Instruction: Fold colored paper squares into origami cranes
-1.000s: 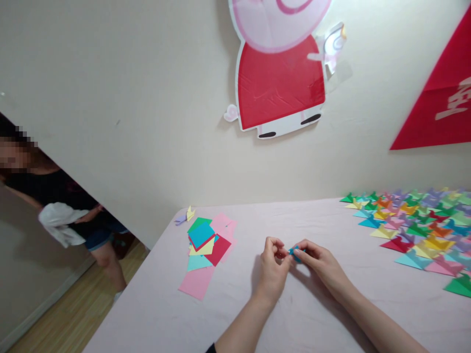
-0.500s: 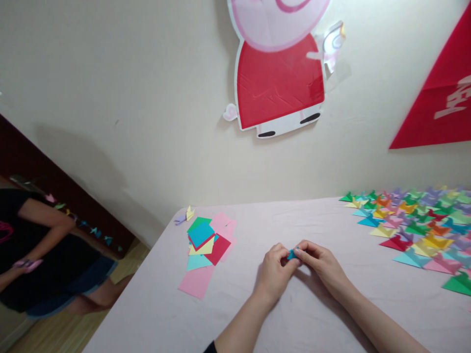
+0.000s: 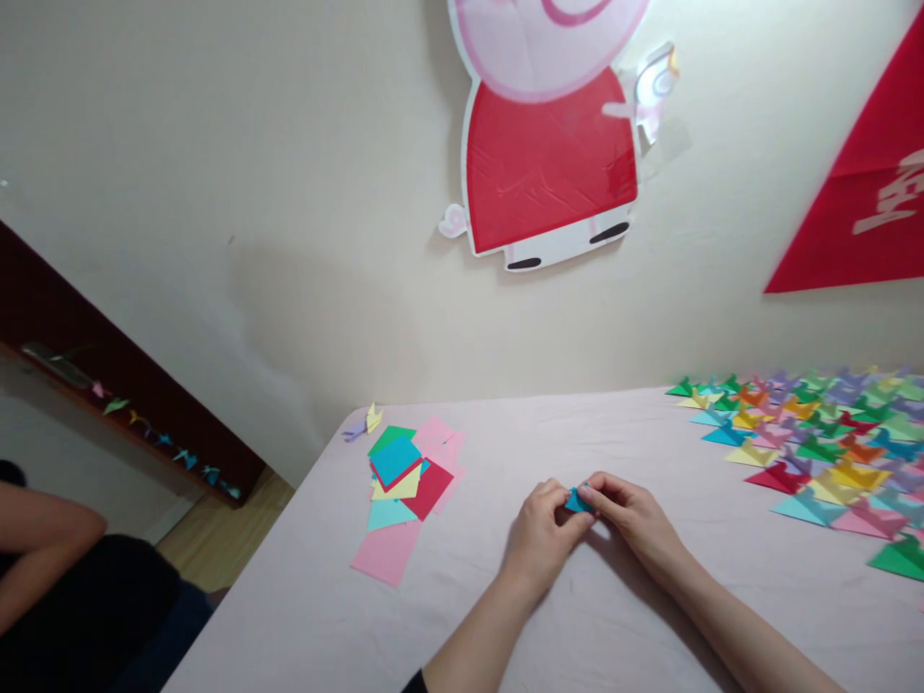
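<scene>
Between my hands is a small folded piece of blue paper (image 3: 577, 500), pinched from both sides just above the table. My left hand (image 3: 543, 527) grips its left side with thumb and fingers pressed together. On the other side my right hand (image 3: 629, 515) closes thumb and fingertips on the paper's right edge. Fingers cover much of the fold, so its full shape cannot be made out. Off to the left lies a loose pile of coloured square papers (image 3: 397, 462), with blue on top and red, yellow, green and pink beneath.
Rows of folded paper cranes (image 3: 815, 448) fill the table's right side. Two small cranes (image 3: 372, 420) sit at the far left corner of the table (image 3: 289, 597). A person in dark clothes (image 3: 79, 587) is beyond the left edge. A pig cutout (image 3: 552, 164) hangs on the wall.
The blue paper now shows a flatter, wider face between my fingers, while my hands stay almost in place. The person at the left has moved lower and nearer the frame's bottom left.
</scene>
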{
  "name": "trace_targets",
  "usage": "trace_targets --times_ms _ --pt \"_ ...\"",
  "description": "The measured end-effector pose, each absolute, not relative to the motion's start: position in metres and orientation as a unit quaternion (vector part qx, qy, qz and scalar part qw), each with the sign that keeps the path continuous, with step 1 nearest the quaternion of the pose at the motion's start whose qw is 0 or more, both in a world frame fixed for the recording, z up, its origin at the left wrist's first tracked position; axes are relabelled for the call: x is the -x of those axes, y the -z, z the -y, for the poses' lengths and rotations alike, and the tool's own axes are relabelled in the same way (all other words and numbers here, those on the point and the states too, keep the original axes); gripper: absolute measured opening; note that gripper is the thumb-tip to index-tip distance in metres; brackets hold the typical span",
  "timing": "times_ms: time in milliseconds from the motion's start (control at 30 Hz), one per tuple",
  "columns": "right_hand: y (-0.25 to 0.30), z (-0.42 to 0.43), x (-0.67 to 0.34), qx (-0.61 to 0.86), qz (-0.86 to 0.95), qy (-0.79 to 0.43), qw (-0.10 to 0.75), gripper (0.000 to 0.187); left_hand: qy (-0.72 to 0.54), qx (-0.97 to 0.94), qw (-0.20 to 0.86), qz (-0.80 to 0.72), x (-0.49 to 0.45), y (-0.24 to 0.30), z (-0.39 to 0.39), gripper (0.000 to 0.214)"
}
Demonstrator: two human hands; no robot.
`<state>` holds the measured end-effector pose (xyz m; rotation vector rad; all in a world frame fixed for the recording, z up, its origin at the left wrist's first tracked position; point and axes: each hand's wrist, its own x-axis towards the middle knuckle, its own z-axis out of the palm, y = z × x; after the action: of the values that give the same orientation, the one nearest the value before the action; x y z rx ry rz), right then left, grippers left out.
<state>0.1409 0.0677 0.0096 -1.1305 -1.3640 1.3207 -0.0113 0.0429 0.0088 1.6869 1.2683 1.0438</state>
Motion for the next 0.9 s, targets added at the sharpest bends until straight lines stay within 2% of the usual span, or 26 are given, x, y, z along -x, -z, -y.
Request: trace_targets --times_ms 300,633,900 --pt "-0.0054 -0.0662 -0.1417 0.446 0.572 -0.533 0.436 0.04 -0.414 -0.627 0.403 -0.524 0.0126 -0.0066 -0.0446 0.028" --pt "-0.0107 -0.0679 -0.1446 0.437 0.576 -0.526 0.448 0.037 -0.439 -0.592 0.427 -0.525 0.0119 -0.0095 -0.0459 0.024" --pt "-0.0101 -0.0647 -0.146 0.466 0.601 -0.441 0.477 0.032 -0.463 -0.573 0.416 -0.534 0.0128 -0.0093 -0.0479 0.019"
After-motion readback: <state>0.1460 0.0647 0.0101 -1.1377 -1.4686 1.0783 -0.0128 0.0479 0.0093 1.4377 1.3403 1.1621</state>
